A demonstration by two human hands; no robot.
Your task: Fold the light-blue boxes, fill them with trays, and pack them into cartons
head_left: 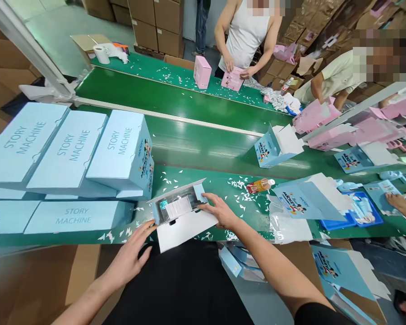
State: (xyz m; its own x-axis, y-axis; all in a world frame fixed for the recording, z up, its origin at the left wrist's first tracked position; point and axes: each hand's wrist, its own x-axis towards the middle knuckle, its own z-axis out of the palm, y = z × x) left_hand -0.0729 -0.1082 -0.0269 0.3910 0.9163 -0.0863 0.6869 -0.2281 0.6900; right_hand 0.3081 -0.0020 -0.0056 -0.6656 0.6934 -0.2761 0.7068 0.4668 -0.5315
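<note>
An open light-blue carton [181,208] lies on the green bench in front of me, its long white lid flap [186,229] folded out towards my body. Inside are a clear plastic-covered insert and a white paper piece [178,208]; what lies under them cannot be made out. My left hand [135,248] has its fingers stretched along the carton's left end, the thumb held apart. At the opposite end, my right hand [221,212] grips the side by the small blue end flap, with some fingers curled underneath.
Closed "STORY MACHINE" boxes [117,146] are stacked at left. To the right lie a drink bottle [260,185], open blue cartons [299,198] and a blue tray [374,219]. White paper scraps litter the bench. Across the belt, a person handles a pink box [232,79]; other people work at right.
</note>
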